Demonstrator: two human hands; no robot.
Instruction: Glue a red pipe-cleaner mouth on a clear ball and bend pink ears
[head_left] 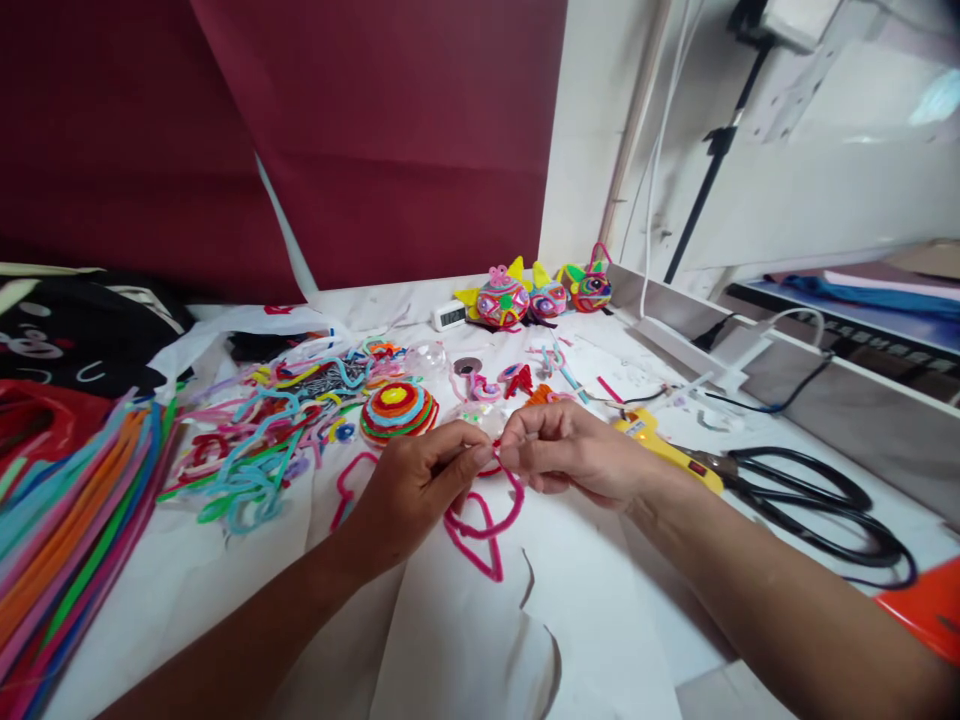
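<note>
My left hand (pixel 424 487) and my right hand (pixel 570 452) come together over the middle of the table, each with thumb and fingers pinched. Between them they hold a magenta pipe cleaner (pixel 517 508), bent into loops and points that hang below the fingertips and show left of my left hand. Just behind the hands lies a round piece (pixel 400 412) coiled in coloured rings with a yellow centre. A clear plastic ball (pixel 480 415) is partly hidden by my fingers. White paper (pixel 480 650) lies under the hands.
Loose pipe cleaners (pixel 255 450) pile up at the left, beside a bundle of long ones (pixel 82 540). At the right lie a yellow glue gun (pixel 667 450) and black-handled scissors (pixel 817 490). Finished colourful figures (pixel 502 300), a small digital timer (pixel 450 316) and a power strip (pixel 739 355) stand behind.
</note>
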